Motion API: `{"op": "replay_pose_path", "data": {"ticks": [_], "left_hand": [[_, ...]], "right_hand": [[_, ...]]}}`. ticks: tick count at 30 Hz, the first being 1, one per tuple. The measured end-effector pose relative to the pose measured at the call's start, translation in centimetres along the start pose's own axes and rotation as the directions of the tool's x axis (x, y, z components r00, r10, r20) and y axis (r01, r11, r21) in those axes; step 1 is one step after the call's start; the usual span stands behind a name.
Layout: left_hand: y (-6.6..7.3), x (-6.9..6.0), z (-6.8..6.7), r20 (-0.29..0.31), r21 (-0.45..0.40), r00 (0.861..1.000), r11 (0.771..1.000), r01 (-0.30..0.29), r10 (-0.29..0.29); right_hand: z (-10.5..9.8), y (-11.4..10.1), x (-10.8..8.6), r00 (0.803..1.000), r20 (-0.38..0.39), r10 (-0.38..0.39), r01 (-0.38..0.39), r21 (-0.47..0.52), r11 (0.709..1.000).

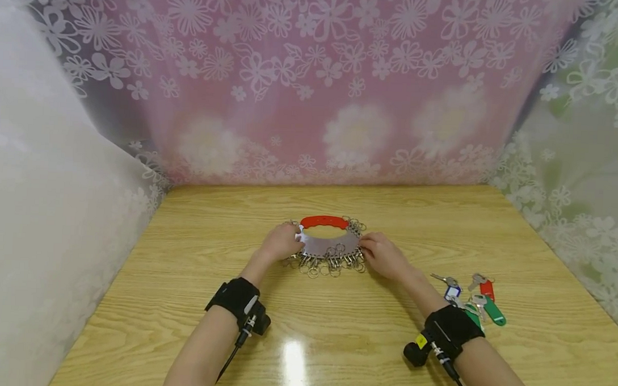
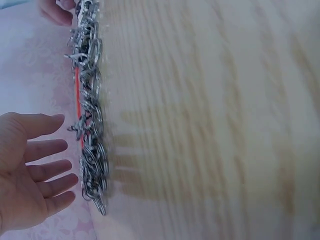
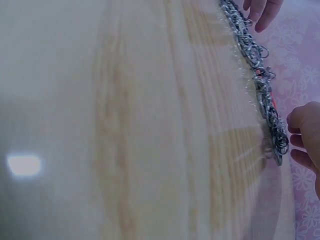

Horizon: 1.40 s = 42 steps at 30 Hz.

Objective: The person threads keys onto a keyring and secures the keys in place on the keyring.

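Note:
A curved grey plate (image 1: 327,246) with a red handle (image 1: 324,221) lies on the table, metal clips and rings (image 1: 332,262) hanging along its lower edge and bunched at both ends. Beside its left end is my left hand (image 1: 283,241); the left wrist view shows this hand (image 2: 32,170) with fingers extended and spread near the rings (image 2: 92,125). My right hand (image 1: 383,255) is at the plate's right end, fingertips close to the edge. In the right wrist view its thumb and fingers (image 3: 306,135) are slightly bent beside the rings (image 3: 277,132), with no visible grip.
Keys with a blue tag (image 1: 452,292), a red tag (image 1: 487,289) and green tags (image 1: 495,311) lie at the right of the wooden table (image 1: 334,341), partly behind the right wrist strap. Flowered cloth (image 1: 321,131) hangs behind the table and at both sides.

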<state>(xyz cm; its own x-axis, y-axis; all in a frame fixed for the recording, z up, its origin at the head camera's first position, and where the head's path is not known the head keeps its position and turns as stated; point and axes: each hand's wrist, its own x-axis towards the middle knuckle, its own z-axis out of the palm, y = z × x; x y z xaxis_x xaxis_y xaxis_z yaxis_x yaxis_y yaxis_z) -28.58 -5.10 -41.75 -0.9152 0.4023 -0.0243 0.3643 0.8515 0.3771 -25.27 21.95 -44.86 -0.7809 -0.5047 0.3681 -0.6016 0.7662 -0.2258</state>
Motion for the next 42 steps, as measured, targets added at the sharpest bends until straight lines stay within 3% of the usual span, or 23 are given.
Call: {"op": "replay_pose_path", "data": {"ticks": [6,11,17,26,32,39,42], "left_hand": [[0.7,0.3,0.3,-0.035,0.044,0.996,0.996,-0.079,0.08],[0.9,0.1,0.4,0.029,0.056,0.996,0.994,-0.089,0.087],[0.8,0.0,0.1,0.062,0.054,0.993,0.993,-0.106,0.103],[0.0,-0.2,0.1,0.066,0.125,0.987,0.98,-0.157,0.15],[0.2,-0.5,-0.2,0.059,0.164,0.984,0.97,-0.178,0.17],[0.3,-0.7,0.1,0.111,0.128,0.971,0.966,-0.224,0.211],[0.3,-0.7,0.3,0.117,0.091,0.967,0.967,-0.237,0.226]], "right_hand": [[-1.0,0.8,-0.8,0.998,-0.043,0.043,-0.043,0.003,0.999],[-2.5,1.8,-2.4,0.987,-0.025,0.156,-0.156,0.02,0.988],[-5.1,3.0,-4.8,0.958,-0.007,0.288,-0.288,0.038,0.957],[-8.6,4.8,-8.9,0.903,0.121,0.412,-0.415,-0.003,0.91],[-9.5,5.8,-11.4,0.881,0.171,0.442,-0.452,0.023,0.892],[-9.6,5.8,-13.1,0.88,0.21,0.425,-0.441,0.031,0.897],[-9.7,5.3,-13.7,0.858,0.226,0.462,-0.475,0.005,0.88]]}}
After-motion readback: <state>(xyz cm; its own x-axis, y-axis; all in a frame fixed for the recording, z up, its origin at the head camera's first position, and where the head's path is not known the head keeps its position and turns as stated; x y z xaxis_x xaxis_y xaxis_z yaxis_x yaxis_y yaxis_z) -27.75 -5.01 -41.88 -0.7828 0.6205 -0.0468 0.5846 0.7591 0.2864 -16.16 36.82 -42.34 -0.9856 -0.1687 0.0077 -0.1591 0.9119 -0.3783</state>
